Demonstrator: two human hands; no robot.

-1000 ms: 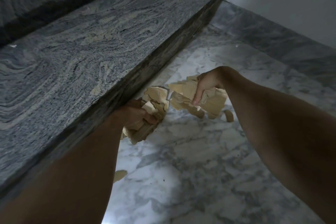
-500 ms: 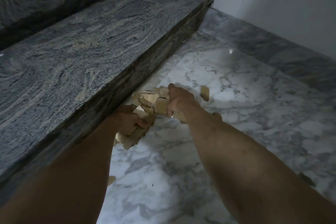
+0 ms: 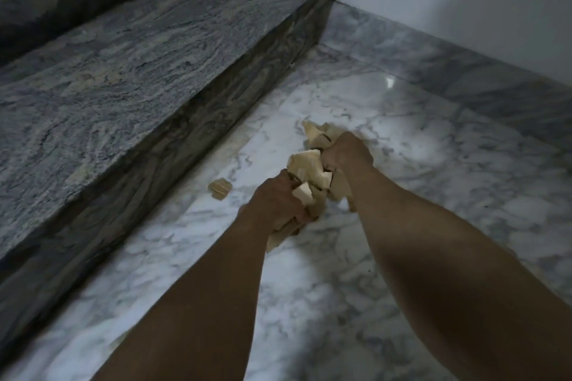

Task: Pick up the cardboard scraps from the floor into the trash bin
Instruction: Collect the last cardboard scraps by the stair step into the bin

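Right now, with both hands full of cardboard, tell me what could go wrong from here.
1. The left hand and right hand grip overfull bundles of tan cardboard scraps; loose pieces stick out and may drop on the way.
2. One small tan scrap lies apart on the white marble floor near the grey stone step; it may be forgotten.
3. No trash bin is in view.

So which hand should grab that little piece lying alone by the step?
Probably the left hand. The loose scrap lies on its side, nearer than to the right hand. Both hands already clutch scraps, so it may be awkward.
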